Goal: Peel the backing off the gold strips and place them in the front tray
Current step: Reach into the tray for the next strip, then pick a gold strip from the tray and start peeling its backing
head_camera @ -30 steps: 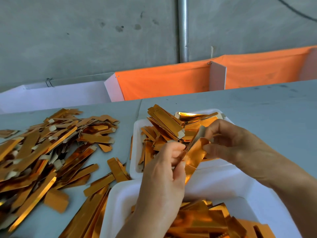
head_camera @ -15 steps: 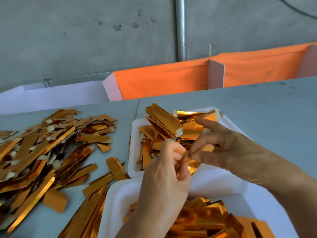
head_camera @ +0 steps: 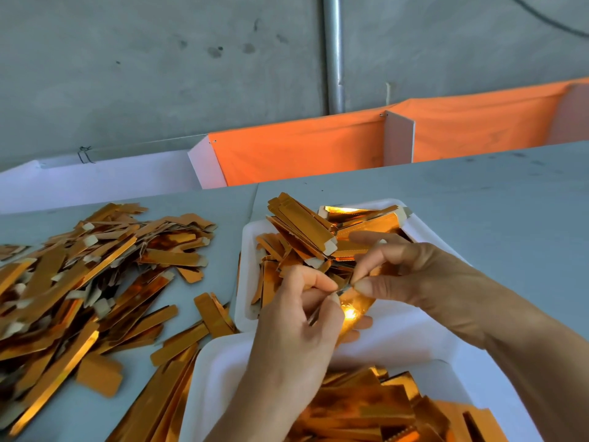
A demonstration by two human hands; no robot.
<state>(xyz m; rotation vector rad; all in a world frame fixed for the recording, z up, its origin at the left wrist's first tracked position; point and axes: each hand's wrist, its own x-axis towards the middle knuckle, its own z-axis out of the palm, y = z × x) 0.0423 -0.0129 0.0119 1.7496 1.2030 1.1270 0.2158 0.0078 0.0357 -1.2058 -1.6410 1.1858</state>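
Note:
Both hands meet over the gap between two white trays. My left hand (head_camera: 296, 333) pinches one end of a shiny gold strip (head_camera: 353, 309) between thumb and fingertips. My right hand (head_camera: 411, 275) pinches the same strip's top edge from the right, fingers curled. The strip hangs down between them, glinting. The front tray (head_camera: 216, 378) lies at the bottom with peeled gold foil (head_camera: 366, 406) inside. The back tray (head_camera: 247, 250) holds several gold strips with white ends (head_camera: 306, 228).
A large heap of gold strips (head_camera: 79, 275) covers the grey table on the left, with loose ones reaching the front tray. Orange fabric bins (head_camera: 302, 148) and a white bin (head_camera: 105, 177) line the table's far edge, before a concrete wall with a metal pipe (head_camera: 333, 52).
The hands have drawn closer together at the strip's top edge. The strip, spread wide between them a second ago, now hangs folded and mostly hidden behind the fingers.

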